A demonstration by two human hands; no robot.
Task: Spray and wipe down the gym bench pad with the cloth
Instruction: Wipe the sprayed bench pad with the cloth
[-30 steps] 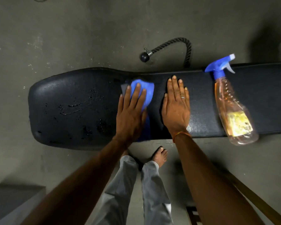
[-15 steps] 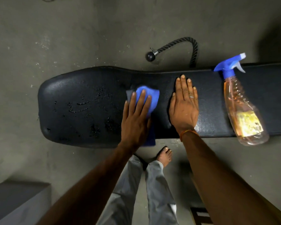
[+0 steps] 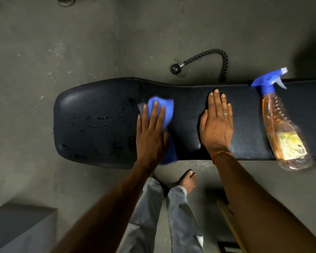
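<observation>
A black gym bench pad point(image 3: 98, 99) runs left to right across the view, with wet droplets on its wide left end. My left hand point(image 3: 150, 136) presses flat on a blue cloth point(image 3: 167, 110) near the middle of the pad; the cloth sticks out beyond my fingers and hangs over the near edge. My right hand point(image 3: 217, 125) lies flat on the pad to the right, fingers together, holding nothing. A clear spray bottle point(image 3: 285, 132) with orange liquid and a blue trigger head lies on the pad further right, apart from my right hand.
A black rope handle point(image 3: 213, 57) with a ball end lies on the grey floor behind the bench. My bare foot point(image 3: 189, 181) and grey trouser legs are below the pad's near edge. A grey block point(image 3: 20, 229) sits at bottom left, a wooden bar point(image 3: 230, 223) at bottom right.
My left hand and the cloth have slid slightly left along the pad, away from my right hand. The view has shifted, so the bench sits further right. The bottle has not moved on the pad.
</observation>
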